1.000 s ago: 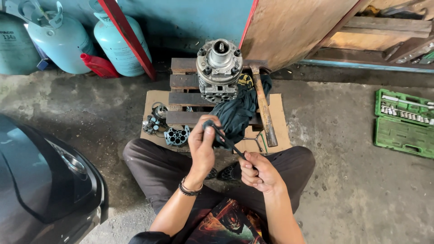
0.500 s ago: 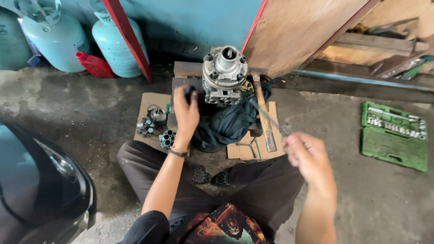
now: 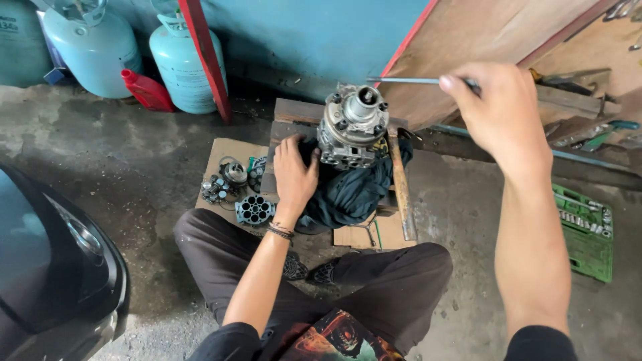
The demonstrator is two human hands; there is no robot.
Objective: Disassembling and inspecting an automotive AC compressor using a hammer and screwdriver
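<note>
A grey metal compressor body (image 3: 352,125) stands upright on a dark cloth (image 3: 354,194) laid over wooden planks (image 3: 294,112). My left hand (image 3: 295,175) rests on the cloth against the left side of the compressor. Raised up to the right, my right hand (image 3: 501,110) grips a thin metal rod tool (image 3: 401,81), whose tip points left just above the compressor's top.
Small compressor parts (image 3: 234,188) lie on cardboard to the left. A wooden-handled hammer (image 3: 401,187) lies right of the cloth. Two pale blue gas cylinders (image 3: 179,60) and a red can (image 3: 147,90) stand at the back. A green socket set (image 3: 588,230) lies right; a dark car (image 3: 53,267) left.
My right hand has risen from beside my knee to above the compressor, holding the rod. My left hand has slid down from the compressor's upper left onto the cloth.
</note>
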